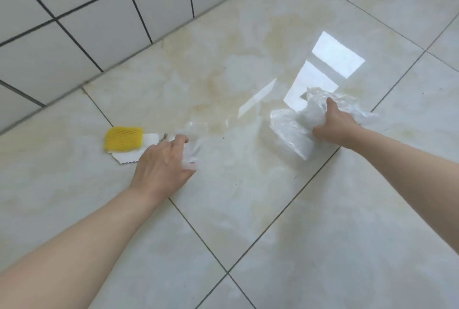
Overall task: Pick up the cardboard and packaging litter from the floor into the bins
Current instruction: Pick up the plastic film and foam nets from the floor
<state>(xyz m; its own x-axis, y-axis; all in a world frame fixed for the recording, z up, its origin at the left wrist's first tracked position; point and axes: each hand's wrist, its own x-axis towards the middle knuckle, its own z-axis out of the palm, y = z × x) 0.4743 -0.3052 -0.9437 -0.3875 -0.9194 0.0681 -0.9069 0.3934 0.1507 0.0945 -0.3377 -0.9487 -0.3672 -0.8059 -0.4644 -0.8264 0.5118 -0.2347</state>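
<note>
1. The floor [248, 209] is glossy pale tile, with a white tiled wall [74, 23] running along its edge from nine o'clock up to twelve. No bin shows in this view, so which way the litter has to be carried cannot be told.

2. The large clear plastic bag [293, 129] is bunched at about two o'clock from the middle of the view. The right hand [334, 123] has its grip closed on the bag's crumpled upper part, and loose film hangs down to the left of the fist.

3. The left hand [164, 162] is at about nine o'clock, its grip curled around a small crumpled clear wrapper [190, 157] that pokes out on its thumb side. It looks held, though how firmly is hard to tell, as the film is nearly see-through.

4. The yellow foam net [124, 138] lies flat on the floor, overlapping a white paper scrap [128, 157] with a jagged edge. From the left hand's grip the pair sits at about ten o'clock, just beside the knuckles. Its long axis runs roughly three to nine.

5. My judgement: the left hand is far the nearer to this pair, the right being well apart at three o'clock. The coming reach is a short one left and slightly away, made with fingers already full of film.
</note>
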